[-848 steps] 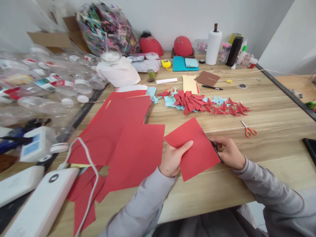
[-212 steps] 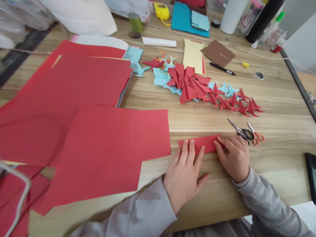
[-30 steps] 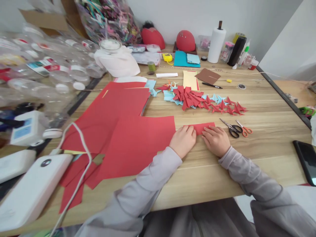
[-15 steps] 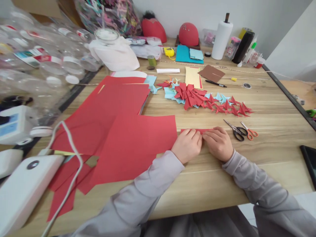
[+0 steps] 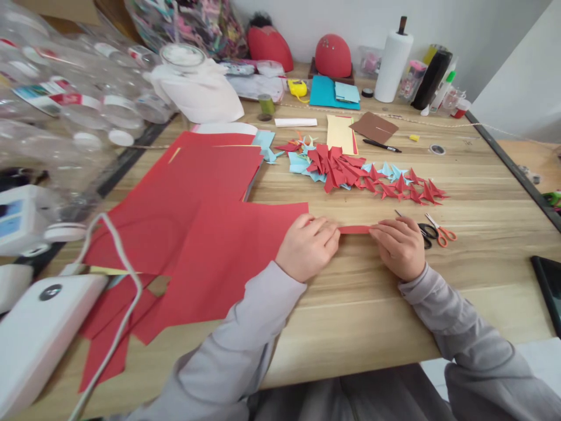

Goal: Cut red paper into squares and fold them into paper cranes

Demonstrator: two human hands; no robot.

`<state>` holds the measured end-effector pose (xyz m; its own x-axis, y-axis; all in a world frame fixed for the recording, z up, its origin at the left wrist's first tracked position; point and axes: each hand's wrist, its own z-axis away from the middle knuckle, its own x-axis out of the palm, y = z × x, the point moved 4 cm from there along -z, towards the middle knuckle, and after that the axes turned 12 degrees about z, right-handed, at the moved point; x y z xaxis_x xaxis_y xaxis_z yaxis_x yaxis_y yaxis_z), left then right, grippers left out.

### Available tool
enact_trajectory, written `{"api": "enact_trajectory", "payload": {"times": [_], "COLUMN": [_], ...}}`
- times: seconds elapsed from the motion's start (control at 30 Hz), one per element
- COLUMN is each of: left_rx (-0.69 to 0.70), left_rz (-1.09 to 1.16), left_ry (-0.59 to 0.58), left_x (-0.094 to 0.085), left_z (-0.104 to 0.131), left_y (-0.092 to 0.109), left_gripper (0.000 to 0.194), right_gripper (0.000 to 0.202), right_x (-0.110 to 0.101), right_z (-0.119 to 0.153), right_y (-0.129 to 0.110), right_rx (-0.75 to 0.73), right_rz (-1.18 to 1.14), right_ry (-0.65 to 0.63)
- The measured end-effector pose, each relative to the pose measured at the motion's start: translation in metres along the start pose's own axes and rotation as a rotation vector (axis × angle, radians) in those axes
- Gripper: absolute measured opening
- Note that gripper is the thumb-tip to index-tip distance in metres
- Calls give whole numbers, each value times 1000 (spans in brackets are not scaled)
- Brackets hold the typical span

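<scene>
A narrow folded strip of red paper (image 5: pixel 355 230) spans the space between my hands, close to the tabletop. My left hand (image 5: pixel 310 247) grips its left end with bent fingers, beside the edge of a large red paper sheet (image 5: pixel 236 257). At the other end, my right hand (image 5: pixel 400 248) pinches the strip, its fingertips pressed together. Black-handled scissors (image 5: pixel 428 233) lie partly hidden behind my right hand, with orange-handled scissors (image 5: pixel 442 231) to their right. Beyond the strip is a pile of folded red paper pieces (image 5: pixel 335 166), with light blue ones (image 5: pixel 302 165) among them.
Plastic bottles (image 5: pixel 79 105) crowd the left side. A white power bank (image 5: pixel 56 327) with a cable sits at front left. Further back lie a black pen (image 5: pixel 382 145), brown paper (image 5: pixel 374 127) and a yellow tape measure (image 5: pixel 297 88). A dark phone (image 5: pixel 547 292) rests at the right edge.
My hands have moved apart, the left one leftward and the right one slightly rightward. More of the red strip shows between them, and the right hand now covers part of the black scissors.
</scene>
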<state>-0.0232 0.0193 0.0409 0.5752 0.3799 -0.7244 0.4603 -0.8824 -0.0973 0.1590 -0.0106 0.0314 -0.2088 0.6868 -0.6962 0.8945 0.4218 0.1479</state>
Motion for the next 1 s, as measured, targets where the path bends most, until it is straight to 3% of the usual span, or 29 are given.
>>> {"api": "enact_trajectory", "payload": {"times": [0.33,0.7,0.87,1.0], "left_rx": [-122,24,51,18], "left_rz": [-96,126,112,117], "left_ry": [71,1,25,78], "left_x": [-15,13,8,0], "left_z": [10,-7,-6,-4], "left_y": [-25,25,24,14], "left_gripper": [12,20,20,17], "right_gripper": [18,20,17,15], "right_x": [-3,-1,-2,-1], "right_z": [0,-4,-6,-4], "right_y": [10,-25,-26,-8], "right_rx": [111,-59,-86,6], "right_rz": [29,-50,-40,-27], "right_ry": [41,8,-6,-3]}}
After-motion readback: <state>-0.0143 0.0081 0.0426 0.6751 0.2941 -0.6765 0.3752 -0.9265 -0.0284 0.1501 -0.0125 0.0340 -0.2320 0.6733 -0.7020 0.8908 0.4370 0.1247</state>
